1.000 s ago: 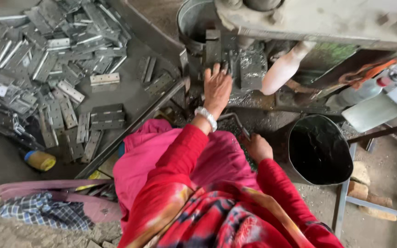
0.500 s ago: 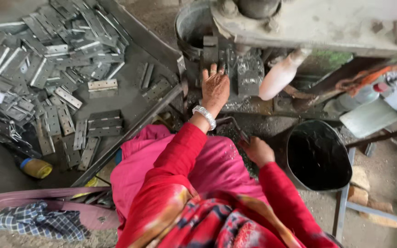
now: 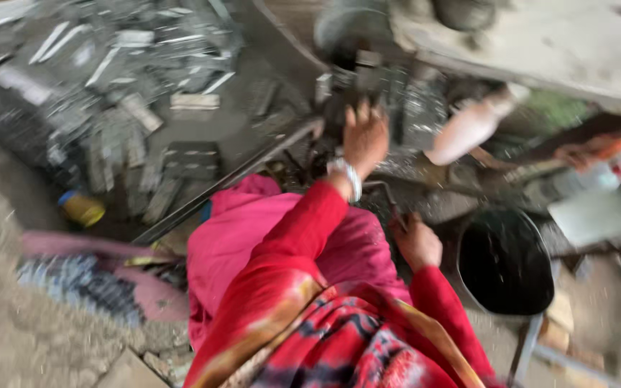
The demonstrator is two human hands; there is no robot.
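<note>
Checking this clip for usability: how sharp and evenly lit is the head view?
Head view: motion blur smears the whole frame; the metal strips run into streaks, and the left hand and right hand are soft-edged. Light is flat daylight, no glare; the black bucket shows no detail inside.

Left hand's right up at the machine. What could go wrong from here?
1. The left hand reaches among the dark metal parts at the machine; fingers might get pinched or cut there.
2. Loose metal strips lie heaped beside the lap; sharp edges could nick a sleeve or skin.
3. The right hand rests low near the black bucket, which might get knocked.
</note>
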